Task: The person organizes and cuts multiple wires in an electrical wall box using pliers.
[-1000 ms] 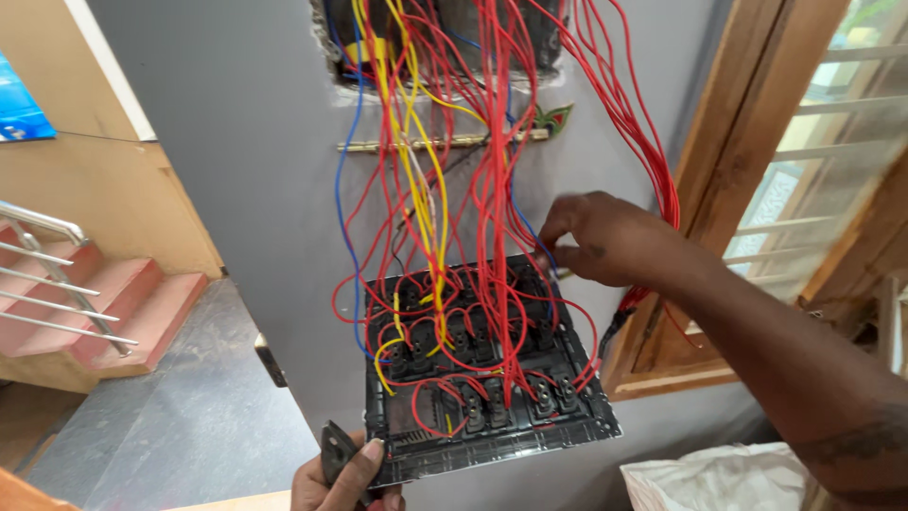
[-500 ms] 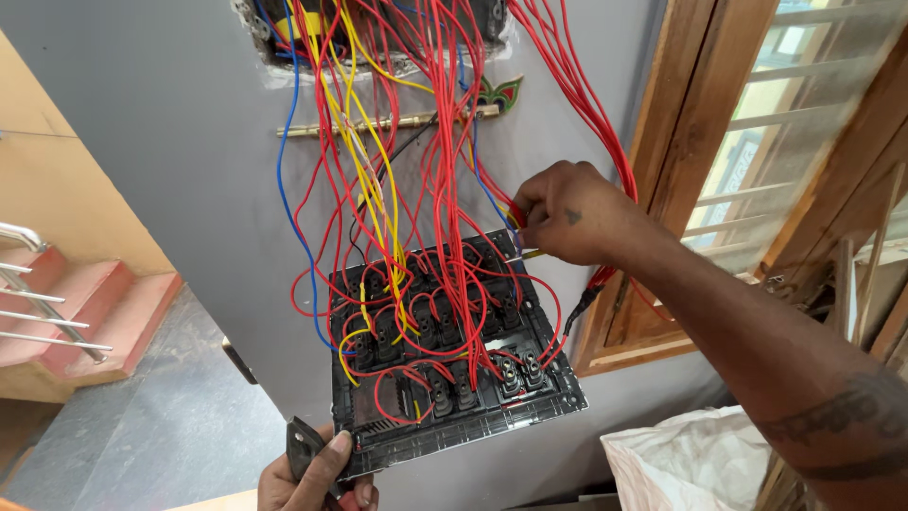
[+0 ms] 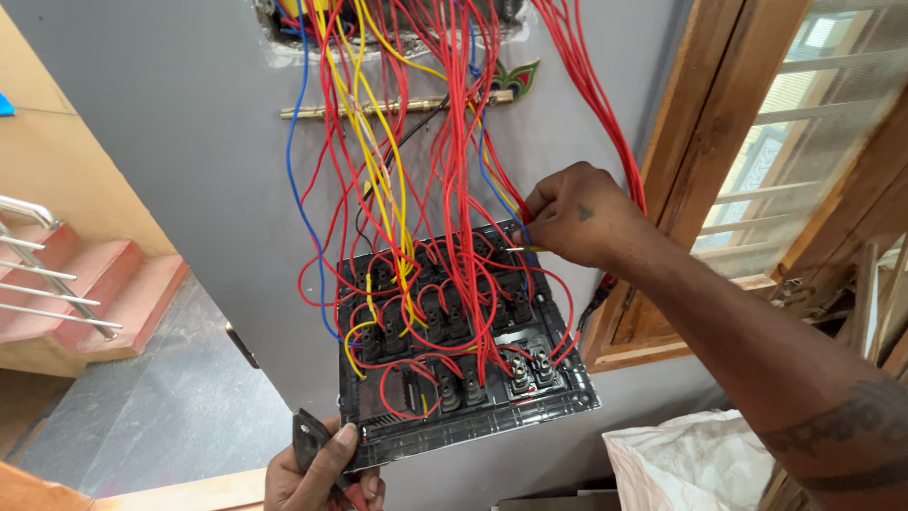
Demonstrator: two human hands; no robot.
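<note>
— What's over on the far left?

— Red-tiled steps [image 3: 104, 303] with a metal handrail [image 3: 47, 284] and a grey stone floor [image 3: 132, 416] below them. Then comes the grey wall [image 3: 170, 142].

— And the left hand?

— The left hand [image 3: 322, 473] is at the bottom edge, closed around a dark tool with a red grip [image 3: 317, 449]. Its thumb presses on the lower left corner of the black switch plate [image 3: 463, 341], which hangs tilted in front of the wall, back side up.

— What's on the plate?

— Rows of black switch backs, with a thick tangle of red wires [image 3: 445, 170] running down into them from an opening in the wall [image 3: 378, 24] above. A few yellow wires [image 3: 378, 151] and a blue wire [image 3: 295, 189] run among them.

— The right hand?

— The right hand [image 3: 577, 213] sits at the plate's upper right corner, fingers pinched on a thin wire end [image 3: 518, 248] just above the plate.

— Further right?

— A wooden window frame [image 3: 700, 142] with grilles, and a white sack [image 3: 690, 459] below the forearm.
</note>
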